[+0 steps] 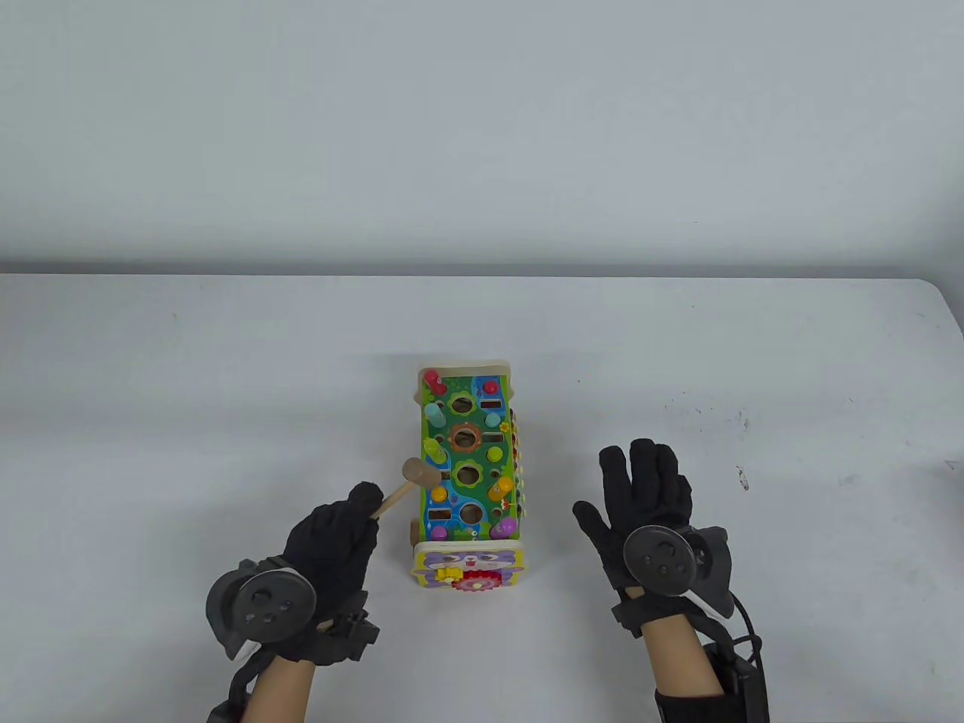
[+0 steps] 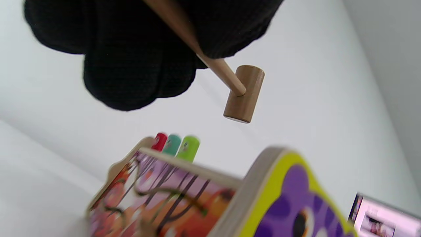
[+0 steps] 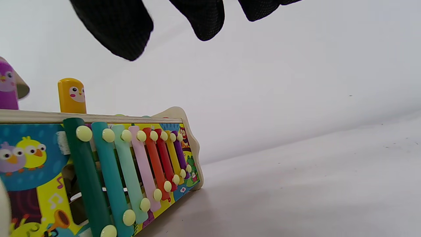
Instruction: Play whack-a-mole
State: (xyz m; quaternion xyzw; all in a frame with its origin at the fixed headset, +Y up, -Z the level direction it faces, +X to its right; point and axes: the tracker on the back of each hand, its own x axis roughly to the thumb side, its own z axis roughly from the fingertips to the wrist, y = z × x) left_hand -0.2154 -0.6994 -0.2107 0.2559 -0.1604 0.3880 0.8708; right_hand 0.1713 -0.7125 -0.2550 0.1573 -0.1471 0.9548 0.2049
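Wooden hammer (image 1: 410,482) gripped by its handle in left hand (image 1: 331,546), head raised just off the toy box's (image 1: 467,459) left edge, above the green peg (image 1: 435,452). Toy box sits mid-surface (image 1: 226,392), gear end toward the person. Right hand (image 1: 651,501) flat, fingers spread, holding nothing, apart from the box's right side. Red, teal, green pegs stick up along left row. Wide bare surface left, right and behind the box.
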